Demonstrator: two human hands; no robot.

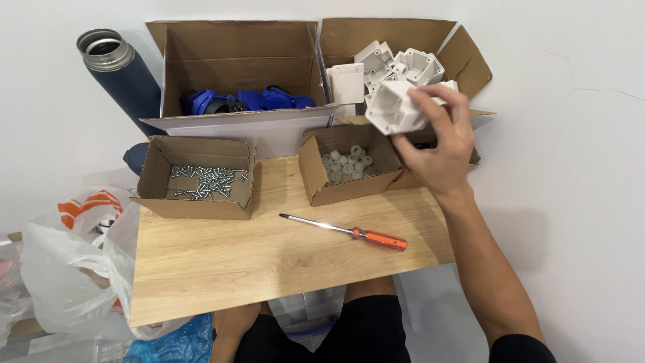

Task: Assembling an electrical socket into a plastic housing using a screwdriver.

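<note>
My right hand (440,144) holds a white plastic housing (396,107) in the air, just in front of the cardboard box of white housings (470,57) at the back right. The housing's open side faces left. My left hand (232,323) rests low at the near edge of the wooden board (269,259), partly hidden beneath it, and it holds nothing that I can see. An orange-handled screwdriver (349,232) lies on the board between the two hands, tip pointing left.
A small box of screws (151,178) sits at the board's left. A small box of white round caps (312,171) stands mid-right. A large box of blue parts (238,64) is behind. A dark flask (124,74) and plastic bags (67,269) lie left.
</note>
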